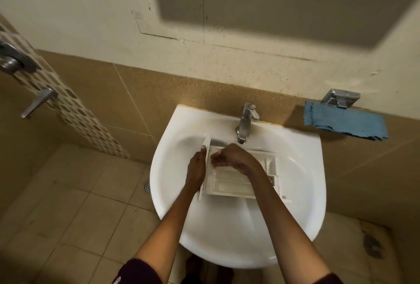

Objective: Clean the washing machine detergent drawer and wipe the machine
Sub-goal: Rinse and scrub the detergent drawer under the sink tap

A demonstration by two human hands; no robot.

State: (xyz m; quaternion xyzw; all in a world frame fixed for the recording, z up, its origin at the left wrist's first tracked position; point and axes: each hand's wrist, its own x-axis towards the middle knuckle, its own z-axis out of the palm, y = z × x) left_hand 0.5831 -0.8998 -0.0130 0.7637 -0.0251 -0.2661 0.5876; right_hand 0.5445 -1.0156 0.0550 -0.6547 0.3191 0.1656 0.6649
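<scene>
Sink [227, 238]: white glazed ceramic, glossy and smooth; the tap [246, 122] at its far edge is polished, reflective metal. The drawer [231, 183] in the basin is off-white plastic with a dull sheen. Cloth [345, 122], far right: blue, soft, matt, scalloped edges.

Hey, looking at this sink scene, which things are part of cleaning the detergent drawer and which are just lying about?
Part of the job:
detergent drawer
left hand
right hand
sink
faucet
blue cloth, probably for wiping

Just there:
metal holder
floor drain
lever handle
</scene>
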